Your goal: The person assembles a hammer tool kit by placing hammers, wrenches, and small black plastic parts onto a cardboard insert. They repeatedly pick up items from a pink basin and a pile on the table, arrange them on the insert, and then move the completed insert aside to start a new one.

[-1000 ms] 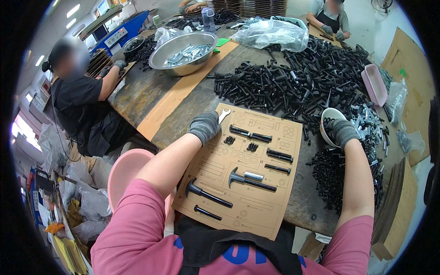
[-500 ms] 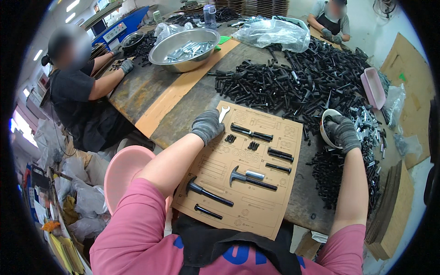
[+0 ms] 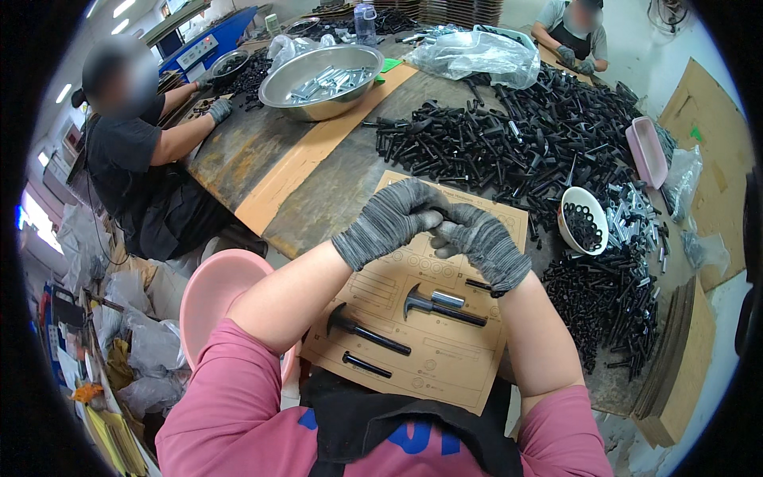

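Note:
My left hand [image 3: 389, 220] and my right hand [image 3: 485, 248], both in grey knitted gloves, meet over the upper part of a printed brown cardboard sheet [image 3: 457, 381]. Their fingertips are pinched together; whatever is between them is too hidden to name. Below them on the sheet lie two black T-shaped parts with long shanks, one left [image 3: 369, 331] and one right [image 3: 457, 308]. A silver tube [image 3: 447, 299] rests beside the right one. Nearer me is a black bolt [image 3: 367, 365]. Another black bolt [image 3: 477, 284] pokes out by my right wrist. My gloves cover the sheet's upper parts.
A white bowl [image 3: 563, 216] of black rings stands right of the sheet, among heaps of black bolts [image 3: 493, 151] and silver pieces [image 3: 632, 211]. A steel basin [image 3: 318, 110] holds silver tubes. A pink basin [image 3: 207, 298] is at my left. Two co-workers sit around the table.
My right hand has left the white bowl and come over the sheet. My left hand has moved right from the wrench at the sheet's upper left corner, and the two now meet.

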Demonstrator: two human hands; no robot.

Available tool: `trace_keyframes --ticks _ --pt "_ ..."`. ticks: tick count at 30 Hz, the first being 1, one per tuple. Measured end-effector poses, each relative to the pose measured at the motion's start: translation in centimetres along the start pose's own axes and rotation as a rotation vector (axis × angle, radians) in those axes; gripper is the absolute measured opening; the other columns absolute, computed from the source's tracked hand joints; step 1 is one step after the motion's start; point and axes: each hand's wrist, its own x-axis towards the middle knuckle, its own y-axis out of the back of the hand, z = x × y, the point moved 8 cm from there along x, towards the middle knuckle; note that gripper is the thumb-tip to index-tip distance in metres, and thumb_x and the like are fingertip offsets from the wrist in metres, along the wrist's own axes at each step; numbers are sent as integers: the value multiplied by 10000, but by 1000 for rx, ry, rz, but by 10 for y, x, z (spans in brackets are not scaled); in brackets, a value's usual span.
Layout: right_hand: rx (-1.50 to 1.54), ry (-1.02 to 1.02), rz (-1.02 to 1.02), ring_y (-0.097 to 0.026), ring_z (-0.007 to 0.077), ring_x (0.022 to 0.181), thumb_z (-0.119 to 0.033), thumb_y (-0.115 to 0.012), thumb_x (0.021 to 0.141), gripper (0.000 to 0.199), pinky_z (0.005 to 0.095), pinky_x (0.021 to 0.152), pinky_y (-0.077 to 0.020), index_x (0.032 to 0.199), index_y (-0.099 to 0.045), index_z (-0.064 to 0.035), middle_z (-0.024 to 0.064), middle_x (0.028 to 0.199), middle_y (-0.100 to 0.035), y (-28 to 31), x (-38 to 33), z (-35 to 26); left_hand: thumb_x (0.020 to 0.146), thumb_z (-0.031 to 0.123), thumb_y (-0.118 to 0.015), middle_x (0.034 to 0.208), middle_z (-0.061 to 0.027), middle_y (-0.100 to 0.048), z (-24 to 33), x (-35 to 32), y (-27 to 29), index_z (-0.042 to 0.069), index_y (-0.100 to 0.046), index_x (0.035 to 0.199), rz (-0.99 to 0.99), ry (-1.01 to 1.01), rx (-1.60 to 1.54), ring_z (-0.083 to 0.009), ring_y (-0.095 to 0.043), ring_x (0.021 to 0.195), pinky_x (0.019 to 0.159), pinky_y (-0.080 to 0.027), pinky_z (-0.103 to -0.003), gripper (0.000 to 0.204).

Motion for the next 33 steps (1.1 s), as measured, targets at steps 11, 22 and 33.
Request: trace_keyframes --ticks 11,22,33 --pt "427 2 53 -519 79 646 -126 -528 853 207 164 531 -444 1002 -515 17 43 780 -556 -20 18 12 791 82 -595 863 -37 -598 -29 -5 12 4 -566 1010 13 189 -444 -87 -550 737 658 -466 -216 235" --pt "439 -15 57 -562 103 650 -120 -508 858 154 171 509 -469 956 -545 -6 61 780 -582 -19 41 16 808 42 -551 894 -64 -591 -59 5 25 -8 -533 1059 54 232 -369 -124 -570 755 669 -489 -237 257" --pt "210 -77 103 -559 132 653 -51 -530 824 226 210 527 -495 1045 -505 -9 75 818 -570 27 77 19 794 97 -582 861 -35 -596 -86 35 22 51 -571 1020 9 472 -144 -100 -551 691 587 -477 -228 231"
